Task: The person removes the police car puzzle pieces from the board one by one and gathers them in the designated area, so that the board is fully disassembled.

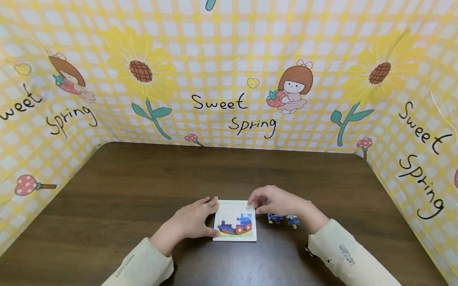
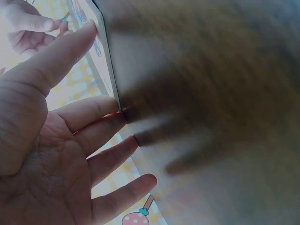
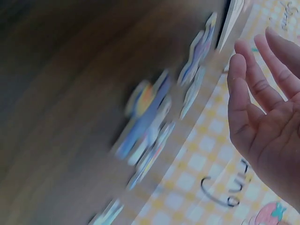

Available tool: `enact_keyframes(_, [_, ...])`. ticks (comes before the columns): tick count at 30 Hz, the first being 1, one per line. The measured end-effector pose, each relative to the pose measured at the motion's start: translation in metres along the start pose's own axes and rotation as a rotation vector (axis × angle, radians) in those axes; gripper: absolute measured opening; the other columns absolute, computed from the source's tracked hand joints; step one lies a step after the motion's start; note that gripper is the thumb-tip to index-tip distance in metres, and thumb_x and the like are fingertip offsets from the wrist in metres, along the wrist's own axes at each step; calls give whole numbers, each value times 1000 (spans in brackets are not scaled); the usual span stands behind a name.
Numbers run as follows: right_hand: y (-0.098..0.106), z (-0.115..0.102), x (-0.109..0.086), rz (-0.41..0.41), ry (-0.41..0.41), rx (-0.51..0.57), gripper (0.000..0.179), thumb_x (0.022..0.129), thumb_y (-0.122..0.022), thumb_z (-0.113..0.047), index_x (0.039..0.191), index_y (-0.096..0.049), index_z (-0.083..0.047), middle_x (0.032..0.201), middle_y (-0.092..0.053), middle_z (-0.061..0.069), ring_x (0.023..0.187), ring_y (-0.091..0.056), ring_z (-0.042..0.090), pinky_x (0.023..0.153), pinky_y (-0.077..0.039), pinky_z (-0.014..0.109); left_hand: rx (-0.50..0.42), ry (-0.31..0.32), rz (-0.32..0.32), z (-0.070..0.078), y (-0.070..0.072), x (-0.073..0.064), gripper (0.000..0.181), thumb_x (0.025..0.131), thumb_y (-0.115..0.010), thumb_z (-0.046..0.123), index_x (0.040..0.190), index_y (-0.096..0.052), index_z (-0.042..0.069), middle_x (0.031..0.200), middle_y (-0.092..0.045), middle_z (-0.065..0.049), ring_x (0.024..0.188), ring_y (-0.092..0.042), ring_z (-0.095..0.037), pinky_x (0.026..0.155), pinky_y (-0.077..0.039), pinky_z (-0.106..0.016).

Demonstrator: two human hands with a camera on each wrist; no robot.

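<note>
Yellow-checked cloth (image 1: 200,51) screens a dark wooden table (image 1: 143,174), well beyond all fingertips. Left hand (image 1: 194,218): fingers straight and spread, thumb apart from them, clamped on nothing. Thumb and nearest fingertips touch the edge of a white puzzle tray (image 1: 235,240), in my judgement to brace it against sliding. Right hand (image 1: 277,200): fingers loosely bent, thumb separated, nothing visible in the gap. Its tips sit at the tray's far corner; contact cannot be confirmed. Flat between both sets of fingers lies the tray, probably central so that either hand reaches it. Just beside the left thumb, a blue-and-red vehicle picture (image 1: 229,229) fills its near part; the part beside the forefinger appears pale. Below the right thumb and palm, loose pieces (image 1: 274,218) lie scattered, presumably for easy reach; blur prevents a count. Past both wrists: pale sleeves (image 1: 143,264).
</note>
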State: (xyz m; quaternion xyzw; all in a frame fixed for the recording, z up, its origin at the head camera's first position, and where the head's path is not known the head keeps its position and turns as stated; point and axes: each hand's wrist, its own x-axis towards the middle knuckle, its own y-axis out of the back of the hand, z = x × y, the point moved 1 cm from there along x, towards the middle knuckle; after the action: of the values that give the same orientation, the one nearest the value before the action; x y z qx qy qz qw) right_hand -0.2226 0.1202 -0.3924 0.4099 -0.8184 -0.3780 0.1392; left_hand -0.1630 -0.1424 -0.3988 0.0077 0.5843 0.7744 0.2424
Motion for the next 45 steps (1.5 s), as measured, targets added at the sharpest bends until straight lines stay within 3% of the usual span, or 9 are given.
enact_keyframes(7, [-14, -12, 16, -90, 16, -18, 23, 90, -68, 0, 111, -70, -9, 100, -66, 6, 69, -52, 6, 64, -46, 20, -16, 1, -4, 0, 0, -1, 82, 81, -80, 46, 149, -48, 14, 160, -38, -4, 149, -34, -31, 110, -39, -57])
enact_keyframes(18, [-24, -17, 24, -187, -27, -95, 34, 84, -77, -2, 113, -69, -19, 107, -57, 0, 85, -52, 13, 76, -46, 22, -25, 0, -4, 1, 1, -2, 82, 81, -80, 45, 149, -47, 13, 160, -38, -5, 149, -33, -31, 110, -39, -58])
enact_keyframes(32, [-29, -13, 27, -204, -4, -92, 31, 83, -78, -6, 107, -67, -21, 107, -55, -2, 96, -52, 12, 82, -46, 24, -33, 2, 2, 1, 1, -2, 81, 80, -80, 44, 148, -48, 14, 160, -38, -5, 148, -33, -32, 110, -40, -57])
enact_keyframes(45, [-32, -11, 23, -165, 4, -82, 32, 85, -75, -2, 108, -65, -23, 112, -53, -3, 100, -50, 13, 86, -45, 26, -19, -4, -2, -1, -1, 0, 81, 81, -80, 44, 149, -47, 14, 160, -37, -5, 149, -33, -32, 111, -39, -56])
